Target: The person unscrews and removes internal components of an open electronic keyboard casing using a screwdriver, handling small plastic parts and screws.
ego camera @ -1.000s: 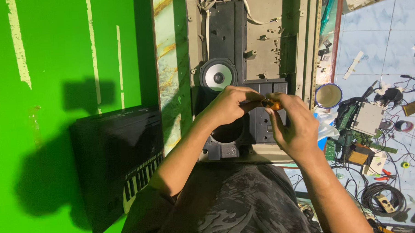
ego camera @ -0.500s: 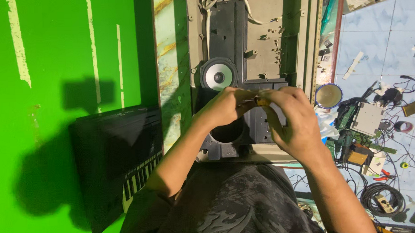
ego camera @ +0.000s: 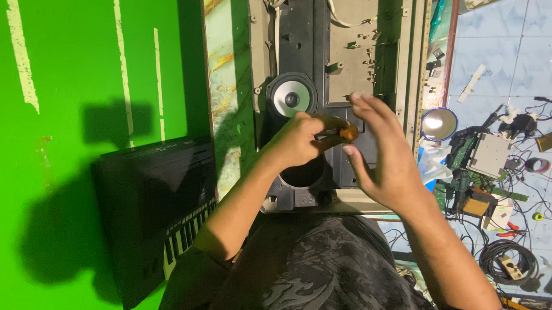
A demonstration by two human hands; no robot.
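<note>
Left hand (ego camera: pixel 297 139) pinching a small orange-brown piece (ego camera: pixel 347 133) above an opened speaker cabinet (ego camera: pixel 303 44); right hand (ego camera: pixel 380 157) spread wide just beside it, fingers apart and touching nothing. One grey speaker cone (ego camera: pixel 291 98) mounted, round opening (ego camera: pixel 302 172) below bare. Black keyboard (ego camera: pixel 158 208) leaning at left.

A pale blue tiled floor (ego camera: pixel 499 55) carries the clutter; on it lie a round mirror-like disc (ego camera: pixel 439 123), a grey metal box (ego camera: pixel 491 155), green circuit boards (ego camera: pixel 467 191), coiled black cables (ego camera: pixel 503 260) and red-handled pliers (ego camera: pixel 508 231); the opened cabinet panel (ego camera: pixel 352 54) with its speaker cone (ego camera: pixel 291 98) stands beside them.
</note>
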